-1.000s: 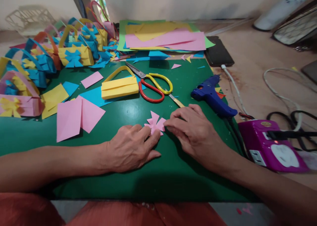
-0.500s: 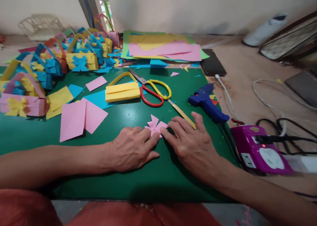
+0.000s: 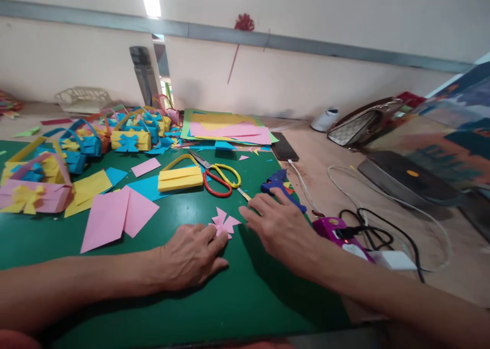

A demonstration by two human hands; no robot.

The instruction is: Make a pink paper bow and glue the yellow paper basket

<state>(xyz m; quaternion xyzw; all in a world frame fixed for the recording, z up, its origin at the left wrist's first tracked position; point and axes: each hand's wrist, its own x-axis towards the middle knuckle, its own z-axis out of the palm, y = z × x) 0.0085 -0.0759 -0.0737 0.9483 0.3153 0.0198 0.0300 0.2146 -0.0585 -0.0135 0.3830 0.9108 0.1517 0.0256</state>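
Note:
A pink paper bow (image 3: 222, 222) with pointed ends lies flat on the green tabletop. My left hand (image 3: 193, 257) rests palm down, its fingertips pressing on the bow's near left edge and its thumb apart. Raised over the table to the right, my right hand (image 3: 281, 226) has its fingers spread and nothing visible in them. Its fingertips are near the wooden handle of a blade (image 3: 244, 194), which they partly cover. Behind that hand lies a blue glue gun (image 3: 276, 180). Scissors (image 3: 218, 180) with red and yellow handles lie beside a small yellow paper bag (image 3: 180, 178).
Pink paper pieces (image 3: 105, 219) lie to the left. Several finished paper bags (image 3: 36, 196) stand at the far left. Stacked coloured sheets (image 3: 229, 129) and a phone (image 3: 284, 147) are at the back. A purple power socket (image 3: 333, 229) with cables sits on the right.
My right hand has let go of the pink bow and lifted off toward the glue gun. My left hand stays on the bow. The view has tilted up and turned right.

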